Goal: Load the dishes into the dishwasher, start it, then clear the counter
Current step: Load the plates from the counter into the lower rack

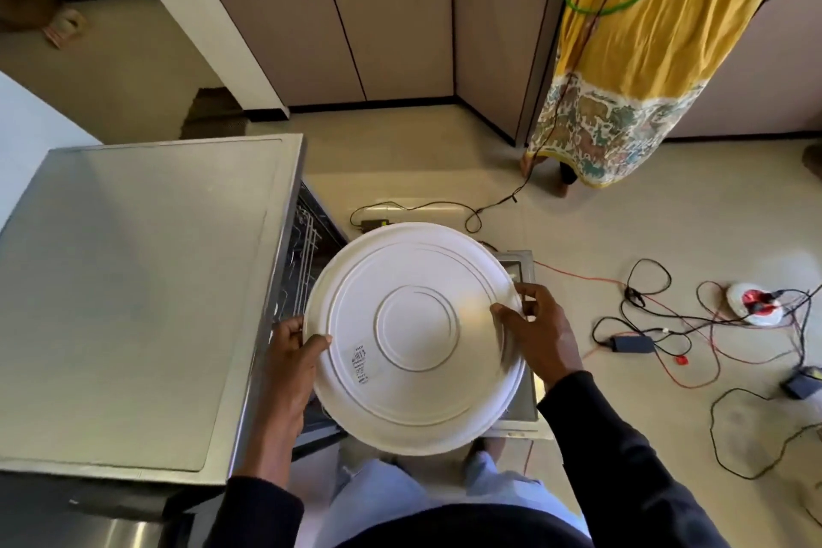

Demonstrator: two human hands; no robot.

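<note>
I hold a large white plate (413, 338) upside down, its ringed underside and a small label facing me. My left hand (291, 345) grips its left rim, thumb on top. At the right rim, my right hand (536, 325) pinches the plate's edge with thumb and fingers. A second rim shows beneath at the lower right, so it may be a stack. The plate hovers over the open dishwasher (307, 254), whose rack wires show at the left; its lowered door (520, 271) is mostly hidden under the plate.
The dishwasher's steel top (133, 280) fills the left. Several cables, adapters and a white socket (754, 305) lie on the tiled floor to the right. A person in a yellow skirt (631, 58) stands by the corner cabinets (378, 22) at the back.
</note>
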